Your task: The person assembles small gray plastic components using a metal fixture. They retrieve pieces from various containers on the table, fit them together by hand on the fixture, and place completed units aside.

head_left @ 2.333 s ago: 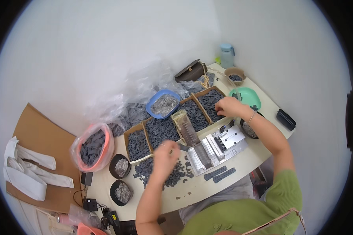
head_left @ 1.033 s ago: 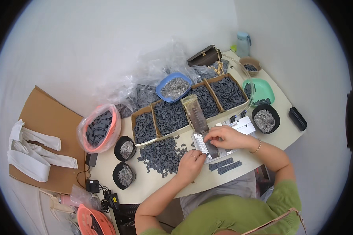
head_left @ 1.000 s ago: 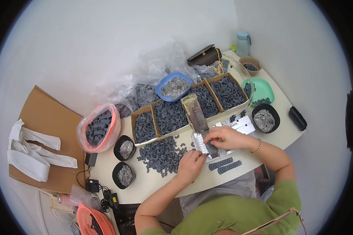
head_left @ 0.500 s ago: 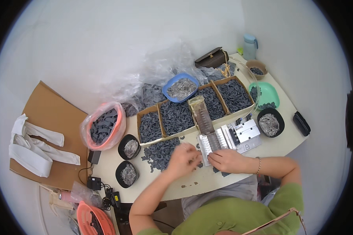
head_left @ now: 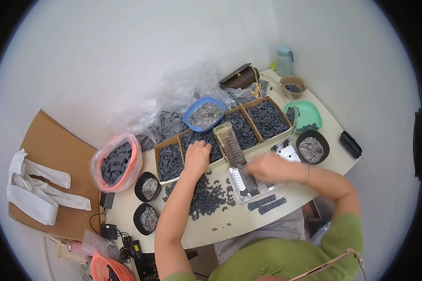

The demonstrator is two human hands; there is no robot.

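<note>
Head view: the left hand (head_left: pixel 198 157) is down at the long box (head_left: pixel 262 147), over its second part from the left, which is full of small dark gray bits (head_left: pixel 188 138). Its fingers point down into the bits — I cannot tell if the fingertips are together or pinch one. The right hand (head_left: pixel 269 167) is over the silver metal tool (head_left: pixel 239 181), to the right of the box's middle and on its near side. That hand is blurry, so I cannot tell if its fingers are apart or hold something.

A tall see-through holder (head_left: pixel 232 147) stands at the far end of the tool and leans over the box. Near the tool, two gray strips (head_left: pixel 267 204) lie side by side on the white table (head_left: pixel 244 219). More gray bits sit in a loose pile to the left of the tool, by the left arm.

A blue dish (head_left: pixel 197 129) of thin silver pins rests at the far side of the box. Two black bowls (head_left: pixel 139 191) on the left have pins too — so does the black bowl (head_left: pixel 327 149) on the right. Just past that one is a green dish (head_left: pixel 314 111) with some gray bits.
</note>
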